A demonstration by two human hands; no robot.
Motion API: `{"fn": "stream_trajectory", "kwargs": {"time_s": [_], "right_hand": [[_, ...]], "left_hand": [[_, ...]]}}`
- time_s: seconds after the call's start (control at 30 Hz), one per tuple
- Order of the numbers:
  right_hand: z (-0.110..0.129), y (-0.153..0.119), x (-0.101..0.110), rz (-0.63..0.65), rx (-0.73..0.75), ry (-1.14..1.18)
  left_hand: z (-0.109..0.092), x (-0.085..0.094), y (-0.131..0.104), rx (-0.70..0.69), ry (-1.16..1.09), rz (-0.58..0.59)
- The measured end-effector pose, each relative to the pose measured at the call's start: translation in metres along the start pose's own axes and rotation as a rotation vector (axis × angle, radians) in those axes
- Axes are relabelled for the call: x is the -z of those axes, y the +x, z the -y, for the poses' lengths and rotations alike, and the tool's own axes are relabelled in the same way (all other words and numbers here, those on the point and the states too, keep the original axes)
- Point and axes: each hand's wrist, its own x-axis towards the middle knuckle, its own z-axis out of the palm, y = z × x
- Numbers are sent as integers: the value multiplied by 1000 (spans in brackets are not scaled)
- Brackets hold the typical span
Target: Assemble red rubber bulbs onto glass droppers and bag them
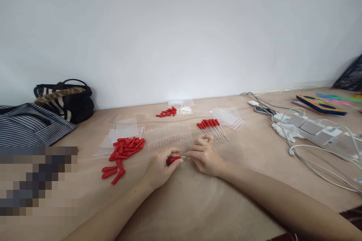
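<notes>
Between thumb and fingers, my left hand (163,163) pinches a red rubber dropper bulb (174,159). My right hand (207,156) grips a thin clear dropper tube (183,157), whose end meets the bulb's mouth; how far in it sits is too small to tell. A pile of loose red bulbs (127,147) lies left of my left hand, a few apart from it. Beyond my hands is a long row of clear tubes (168,134). Several droppers with red bulbs fitted (209,123) lie side by side just past my right hand.
Clear zip bags (227,116) lie behind the droppers, and others (124,130) by the bulb pile. Smaller red bulbs (168,112) lie near the wall. White chargers and cables (313,128) spread at right. A black bag (76,99) and striped cloth (34,124) are at left.
</notes>
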Motion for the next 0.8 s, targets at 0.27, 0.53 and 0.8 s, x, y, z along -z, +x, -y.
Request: {"fn": "stream_trajectory", "kwargs": {"time_s": [0.27,0.53,0.8], "right_hand": [[1,1,2,-34,-1,5],[3,1,-2,-75,-19,70],[1,1,-6,-85,-22,98]], "left_hand": [[2,1,-1,-154,55,-40],[2,-2,-1,-66,-36,-47],[4,-3,-1,0,-122,-22]]}}
